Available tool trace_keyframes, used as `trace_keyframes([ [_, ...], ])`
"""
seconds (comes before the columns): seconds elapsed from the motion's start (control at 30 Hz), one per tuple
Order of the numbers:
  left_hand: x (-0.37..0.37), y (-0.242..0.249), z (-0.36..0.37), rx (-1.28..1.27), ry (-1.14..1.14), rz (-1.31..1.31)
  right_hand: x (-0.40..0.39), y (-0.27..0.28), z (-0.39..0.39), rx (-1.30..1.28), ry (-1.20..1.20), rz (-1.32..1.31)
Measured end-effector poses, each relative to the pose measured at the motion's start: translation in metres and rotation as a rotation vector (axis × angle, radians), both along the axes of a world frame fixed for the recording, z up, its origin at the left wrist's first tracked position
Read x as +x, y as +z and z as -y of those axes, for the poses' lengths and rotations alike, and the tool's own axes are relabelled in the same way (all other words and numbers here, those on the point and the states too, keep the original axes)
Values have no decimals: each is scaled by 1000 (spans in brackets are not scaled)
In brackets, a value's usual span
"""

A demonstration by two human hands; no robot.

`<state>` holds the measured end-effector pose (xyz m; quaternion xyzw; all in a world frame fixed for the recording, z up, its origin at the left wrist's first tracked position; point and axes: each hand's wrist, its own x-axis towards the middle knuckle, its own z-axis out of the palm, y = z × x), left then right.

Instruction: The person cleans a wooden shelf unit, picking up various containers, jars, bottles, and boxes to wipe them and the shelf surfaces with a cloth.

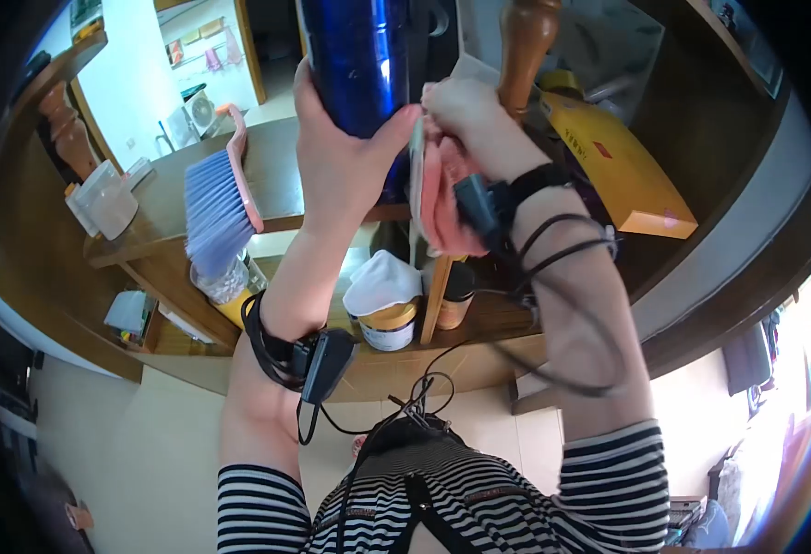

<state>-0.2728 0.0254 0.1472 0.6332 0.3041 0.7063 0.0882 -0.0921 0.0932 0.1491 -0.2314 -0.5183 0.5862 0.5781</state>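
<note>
My left hand is wrapped round the lower part of a shiny blue cylindrical container, thumb on its right side. The container's top runs out of the picture. Right beside it, my right hand grips a folded pink cloth that hangs down along the shelf. Its fingers are partly hidden behind the wrist and the cloth. Left of my left hand, a brush with pale blue bristles and a pink handle lies across the shelf board.
A yellow box lies on the right of the shelf, near a turned wooden post. Clear plastic containers stand at the left end. Below are a white-draped jar and a dark-lidded jar. Cables hang from both wrists.
</note>
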Motion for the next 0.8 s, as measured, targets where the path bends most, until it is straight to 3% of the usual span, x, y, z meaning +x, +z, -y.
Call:
trace_keyframes([
  [0.07,3,1,10,-18,-22,33,29,-30,-87,872,-240,679],
  [0.1,3,1,10,-13,-33,24,-3,-40,-33,665,-243,59],
  [0.13,3,-1,7,13,-6,11,-4,-25,-15,663,-263,59],
  [0.2,3,3,11,-28,-16,14,0,-1,9,1035,-625,1801],
  [0.23,6,5,16,-39,-29,25,8,-8,20,1045,-608,1628],
  [0.27,9,8,19,-54,-72,40,15,-10,42,1042,-620,1624],
  [0.33,5,5,8,-58,23,-36,29,-8,99,1045,-742,1436],
  [0.4,9,10,14,-51,48,-57,44,-9,142,892,-943,1478],
  [0.47,13,12,18,-50,74,-67,70,-24,155,965,-1175,1459],
  [0.53,17,14,18,-82,33,-65,88,-40,171,727,-1315,1314],
  [0.63,37,11,8,-98,-27,16,114,-65,187,581,-1191,1209],
  [0.67,46,8,-2,-97,-149,101,118,-75,190,582,-1139,1134],
  [0.8,75,4,-24,-14,-145,119,126,-114,203,526,-1035,1018],
])
